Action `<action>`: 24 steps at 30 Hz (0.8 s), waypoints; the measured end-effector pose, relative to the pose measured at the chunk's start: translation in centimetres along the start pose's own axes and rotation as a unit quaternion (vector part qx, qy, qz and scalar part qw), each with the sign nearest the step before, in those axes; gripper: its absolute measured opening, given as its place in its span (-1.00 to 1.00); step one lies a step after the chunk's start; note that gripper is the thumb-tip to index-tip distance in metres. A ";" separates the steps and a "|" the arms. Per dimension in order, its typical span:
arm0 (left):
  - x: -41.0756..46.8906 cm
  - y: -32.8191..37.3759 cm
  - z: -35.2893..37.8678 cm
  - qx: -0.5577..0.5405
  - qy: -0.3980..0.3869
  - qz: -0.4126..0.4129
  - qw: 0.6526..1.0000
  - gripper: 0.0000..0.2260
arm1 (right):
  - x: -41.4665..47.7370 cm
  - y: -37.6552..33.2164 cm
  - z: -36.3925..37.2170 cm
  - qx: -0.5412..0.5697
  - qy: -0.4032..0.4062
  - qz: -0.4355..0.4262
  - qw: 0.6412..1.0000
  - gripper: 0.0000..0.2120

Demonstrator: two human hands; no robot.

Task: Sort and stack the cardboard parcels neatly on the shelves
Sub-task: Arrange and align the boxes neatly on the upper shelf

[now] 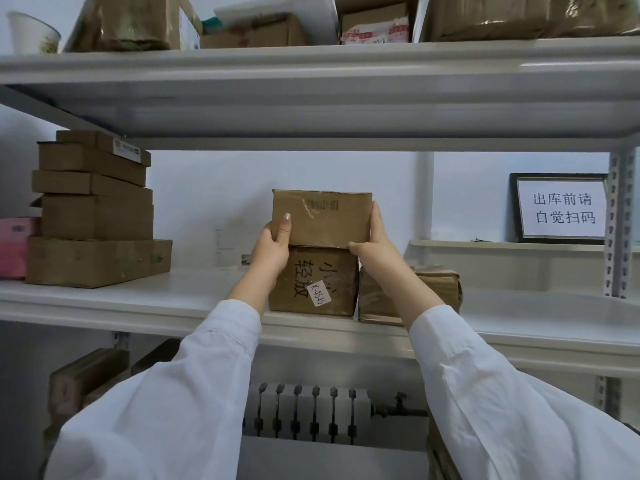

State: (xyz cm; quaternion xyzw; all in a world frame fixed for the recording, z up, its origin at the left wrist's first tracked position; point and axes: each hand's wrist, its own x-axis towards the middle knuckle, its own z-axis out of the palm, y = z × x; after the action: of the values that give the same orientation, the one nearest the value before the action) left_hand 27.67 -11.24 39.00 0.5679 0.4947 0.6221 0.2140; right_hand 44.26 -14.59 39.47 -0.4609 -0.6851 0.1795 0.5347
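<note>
Two hands, seen from the head camera, hold one brown cardboard parcel with clear tape across its front (pixel 322 220) between them at the middle of the white metal shelf (pixel 138 296). The left hand (pixel 273 247) grips the parcel's left end, thumb laid flat on the front face; the right hand (pixel 374 244) grips the right end, thumb hooked at the lower front edge. Both arms reach equally far in, so neither hand is nearer. The held parcel lies straight ahead of the person, long axis running left to right. Its underside meets the top of a second brown cardboard parcel bearing black characters and a white label reading K-4545 (pixel 313 282). Whether its weight is fully set down cannot be told. The upper parcel's left edge stands nearly flush with the lower one, while its right end overhangs slightly; squaring the stack probably calls for a small shift to the left. Just beside the lower parcel on the right sits a crumpled, tape-wrapped brown parcel (pixel 440 285). Well apart on the left rises a stack of flat brown cardboard boxes (pixel 93 209), with a pink box (pixel 14 247) beside it. A framed white sign with black characters (pixel 561 209) stands at the right, and further taped parcels (pixel 485 15) fill the shelf above.
</note>
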 end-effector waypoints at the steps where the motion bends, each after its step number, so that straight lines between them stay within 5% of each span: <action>1: 0.0 0.0 0.1 -0.002 0.002 -0.003 1.000 -0.38 | 0.0 -0.2 0.0 -0.030 -0.006 0.008 1.000 -0.26; 7: 0.1 -0.2 0.1 -0.010 0.021 -0.003 1.000 -0.41 | 0.1 -0.3 0.3 -0.139 0.010 0.001 0.990 -0.27; 16: 0.4 -1.1 -0.4 -0.035 0.070 -0.001 0.997 -0.44 | 0.2 0.6 1.4 -0.110 0.092 -0.074 0.987 -0.36; 21: 0.3 -1.1 -0.6 -0.042 0.070 0.000 0.997 -0.46 | -0.2 0.5 0.7 -0.072 0.065 -0.055 0.994 -0.40; 24: 0.1 -1.4 -0.5 -0.056 0.070 -0.001 0.996 -0.44 | -1.0 1.1 -1.8 -0.151 0.186 -0.009 0.971 -0.53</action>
State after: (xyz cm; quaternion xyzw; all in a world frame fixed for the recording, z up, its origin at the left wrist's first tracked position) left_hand 26.80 -10.76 37.94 0.5098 0.4735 0.6868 0.2104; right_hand 46.35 -15.30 38.79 -0.5554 -0.5966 -0.0196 0.5791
